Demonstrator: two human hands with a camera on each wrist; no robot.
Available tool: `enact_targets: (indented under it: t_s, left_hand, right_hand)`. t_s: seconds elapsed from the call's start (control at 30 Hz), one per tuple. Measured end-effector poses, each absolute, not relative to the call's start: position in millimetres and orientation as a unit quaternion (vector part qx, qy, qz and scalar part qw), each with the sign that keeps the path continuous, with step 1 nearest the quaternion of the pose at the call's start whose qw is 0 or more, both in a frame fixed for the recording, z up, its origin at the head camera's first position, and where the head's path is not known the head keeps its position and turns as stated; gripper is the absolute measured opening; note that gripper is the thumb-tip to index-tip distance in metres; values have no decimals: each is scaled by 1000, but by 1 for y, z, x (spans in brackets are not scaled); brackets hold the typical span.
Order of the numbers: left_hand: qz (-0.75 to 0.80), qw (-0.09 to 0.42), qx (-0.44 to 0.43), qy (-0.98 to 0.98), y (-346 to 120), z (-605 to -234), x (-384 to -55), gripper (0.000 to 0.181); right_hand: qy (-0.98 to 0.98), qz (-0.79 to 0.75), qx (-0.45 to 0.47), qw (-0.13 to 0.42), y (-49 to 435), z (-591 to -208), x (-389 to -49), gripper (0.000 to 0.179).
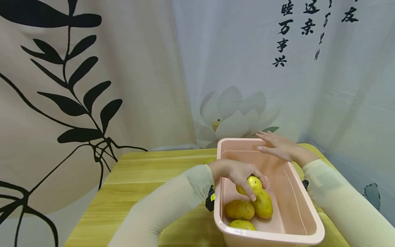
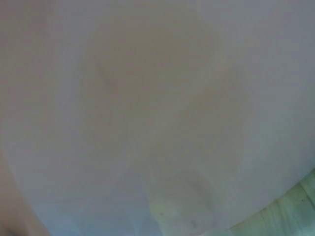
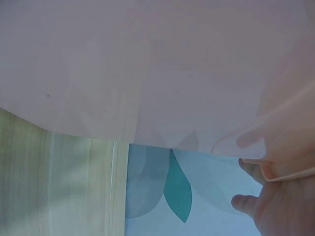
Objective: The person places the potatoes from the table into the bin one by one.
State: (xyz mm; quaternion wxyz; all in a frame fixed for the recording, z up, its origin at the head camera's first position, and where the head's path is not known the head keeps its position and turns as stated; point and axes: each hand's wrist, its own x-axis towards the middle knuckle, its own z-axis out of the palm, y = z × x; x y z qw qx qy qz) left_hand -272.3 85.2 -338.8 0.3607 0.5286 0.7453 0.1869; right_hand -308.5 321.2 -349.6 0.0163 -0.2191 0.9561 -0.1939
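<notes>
A pink plastic basin (image 1: pixel 290 192) stands on the table with several yellow potatoes inside. My left hand (image 1: pixel 239 173) reaches over its left rim and grips a shiny yellow potato (image 1: pixel 254 184), fingers on the far side and thumb on the near side. Just under it lies another potato (image 1: pixel 263 206), with a browner potato (image 1: pixel 239 209) to its left and one more potato (image 1: pixel 242 224) by the near wall. My right hand (image 1: pixel 282 147) rests across the far right rim, fingers extended and spread. Blurred basin wall (image 2: pixel 147 98) fills most of the left wrist view.
The basin stands at the right part of a wood-grain table (image 1: pixel 148 185). A yellowish thing (image 1: pixel 210 160) shows partly behind the basin's left side. A printed curtain (image 1: pixel 148 75) hangs along the table's far edge, and another curtain side (image 1: pixel 355 113) borders the right.
</notes>
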Motion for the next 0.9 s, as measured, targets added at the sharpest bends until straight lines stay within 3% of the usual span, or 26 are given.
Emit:
enact_targets:
  t_s: [0.2,0.5,0.9]
  left_hand:
    - [149,352,525,760,85,-339,-272,55]
    - [230,428,487,726,84,-341,-271,56]
    - [254,424,485,721,84,-340,-271,62]
  right_hand:
    - [955,-194,-223,12,320,-350,-307,76]
    - [953,-199,-230,10,321,-348,-307,75]
    - [954,-196,-228,10,320,-348,-308,75]
